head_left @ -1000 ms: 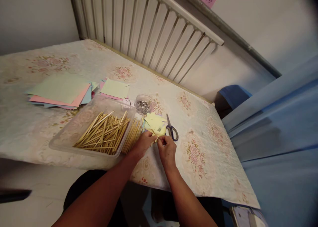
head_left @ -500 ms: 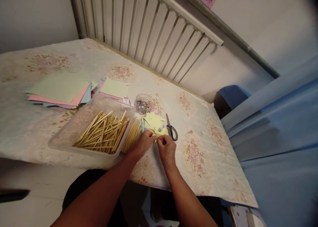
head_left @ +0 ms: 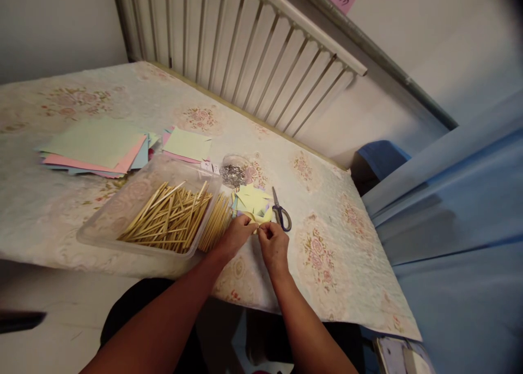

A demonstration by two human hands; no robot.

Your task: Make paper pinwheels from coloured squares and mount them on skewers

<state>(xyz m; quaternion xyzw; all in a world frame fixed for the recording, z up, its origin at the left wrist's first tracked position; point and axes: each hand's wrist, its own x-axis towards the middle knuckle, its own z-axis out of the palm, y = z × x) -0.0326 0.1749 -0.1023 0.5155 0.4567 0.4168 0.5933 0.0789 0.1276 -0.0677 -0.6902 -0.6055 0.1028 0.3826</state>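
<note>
My left hand (head_left: pixel 237 233) pinches a curled piece of yellow paper (head_left: pixel 265 216) between thumb and fingers. Close against it, the fingertips of my right hand (head_left: pixel 273 246) are pressed together at the paper's near edge. Anything small between those right fingertips is hidden. Just beyond both hands lies a pile of cut yellow paper pieces (head_left: pixel 250 198) with some bluish and purple bits under it. Scissors with dark blue handles (head_left: pixel 281 213) rest to the right of the pile, blades pointing away. Thin wooden sticks (head_left: pixel 216 222) lie in a bundle left of my left hand.
A clear plastic box (head_left: pixel 102 215) holds many loose wooden sticks (head_left: pixel 167 218). Behind it are a stack of large coloured sheets (head_left: pixel 96 142) and smaller paper squares (head_left: pixel 188 144). A clear dish of small metal pieces (head_left: pixel 232 175) stands beyond the cut paper. A radiator (head_left: pixel 229 41) borders the table.
The view has shifted very slightly. Both hands stay together at the yellow paper, with only a slight movement of the fingers.
</note>
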